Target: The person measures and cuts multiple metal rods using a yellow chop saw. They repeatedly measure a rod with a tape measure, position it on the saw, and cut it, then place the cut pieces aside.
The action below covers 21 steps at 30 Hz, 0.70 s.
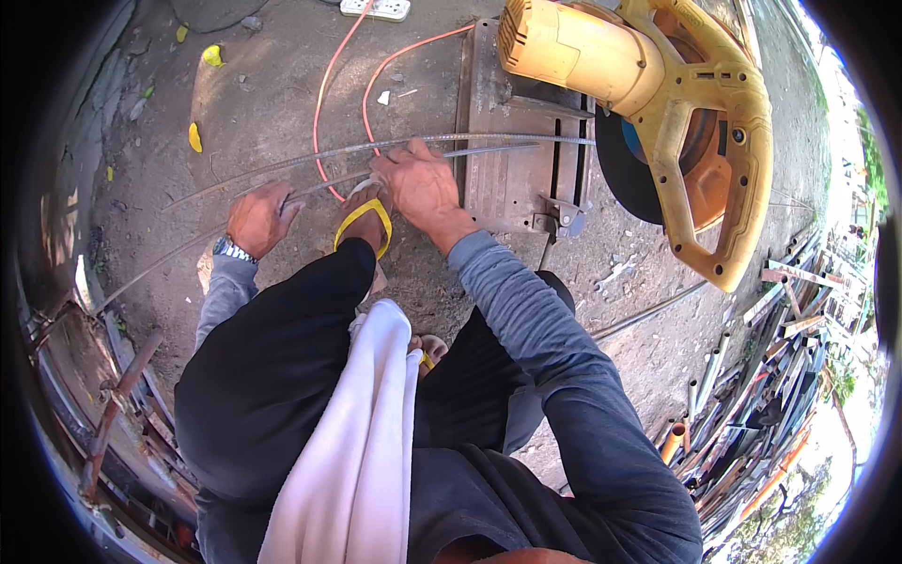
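My left hand (260, 221), with a watch at its wrist, is closed around a thin steel rod (162, 263). The rod runs on under my right hand (416, 185), whose fingers are curled over it beside my foot in a yellow-strapped sandal (365, 218). The rod's far end lies over the metal base (512, 179) of a yellow chop saw (587, 52). A second, ribbed rod (310, 160) lies just beyond, passing by my right fingertips and reaching the saw's dark cutting disc (628, 169).
An orange cord (331, 80) curves over the ground near a white power strip (376, 9). At the right lies a heap of metal offcuts (761, 395). Rusty metal bars (113, 414) stand at the left. A white cloth (348, 442) hangs down in front of me.
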Each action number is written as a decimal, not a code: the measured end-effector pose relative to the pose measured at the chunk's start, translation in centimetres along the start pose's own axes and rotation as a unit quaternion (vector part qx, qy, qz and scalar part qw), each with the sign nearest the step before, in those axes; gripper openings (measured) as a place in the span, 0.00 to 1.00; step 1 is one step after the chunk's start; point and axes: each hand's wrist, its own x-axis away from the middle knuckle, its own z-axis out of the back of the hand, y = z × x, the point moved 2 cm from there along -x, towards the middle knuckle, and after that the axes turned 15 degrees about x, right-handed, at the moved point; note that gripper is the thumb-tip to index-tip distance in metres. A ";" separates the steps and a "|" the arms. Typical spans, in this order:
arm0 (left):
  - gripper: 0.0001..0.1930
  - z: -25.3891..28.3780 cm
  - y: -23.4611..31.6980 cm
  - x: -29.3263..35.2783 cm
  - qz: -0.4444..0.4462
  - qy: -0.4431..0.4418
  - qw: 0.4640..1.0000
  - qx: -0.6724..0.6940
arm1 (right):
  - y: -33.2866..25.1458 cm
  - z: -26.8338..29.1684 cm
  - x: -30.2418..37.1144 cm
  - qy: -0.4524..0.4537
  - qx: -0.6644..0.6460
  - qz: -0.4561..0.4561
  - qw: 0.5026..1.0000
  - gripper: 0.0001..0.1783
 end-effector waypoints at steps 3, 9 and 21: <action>0.12 -1.3 1.2 -2.4 -0.051 0.028 0.998 0.030 | 2.8 0.3 1.0 0.025 0.017 -0.041 0.999 0.09; 0.12 -2.8 3.1 -6.0 -0.085 0.013 0.995 0.044 | 6.2 1.4 1.8 0.017 0.058 -0.106 0.993 0.11; 0.15 -8.1 3.9 -10.8 -0.115 0.014 0.993 -0.022 | 11.3 -0.8 2.7 0.019 0.127 -0.122 0.984 0.21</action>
